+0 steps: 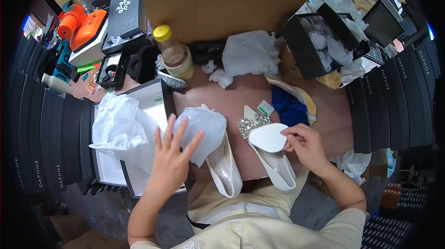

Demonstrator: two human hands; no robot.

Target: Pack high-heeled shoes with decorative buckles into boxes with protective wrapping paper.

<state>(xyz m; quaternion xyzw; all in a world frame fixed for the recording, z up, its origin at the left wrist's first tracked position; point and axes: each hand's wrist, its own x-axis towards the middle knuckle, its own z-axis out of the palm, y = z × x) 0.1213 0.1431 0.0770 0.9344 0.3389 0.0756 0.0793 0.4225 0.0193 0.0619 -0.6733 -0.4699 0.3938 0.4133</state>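
Two white pointed flat shoes lie side by side in front of me. Over the toe of the left shoe (225, 175) rests a crumpled, translucent white wrap (204, 131). My left hand (172, 161) is at the wrap's left side, fingers spread; whether it touches the wrap I cannot tell. On the right shoe (278, 170), a glittering rhinestone bow (248, 127) sits near the toe. My right hand (303, 146) pinches the edge of a flat, rounded white piece (269, 138) above this shoe. A small green-and-white tag (265, 108) lies beyond the bow.
An open shoebox (150, 103) with white tissue (123, 124) stands at left. Blue cloth (288, 105) lies at right. Farther back are a yellow-capped bottle (162, 33), a plastic bag (250, 53) and a black box of wrap (306, 59). Stacked dark boxes (389, 100) flank both sides.
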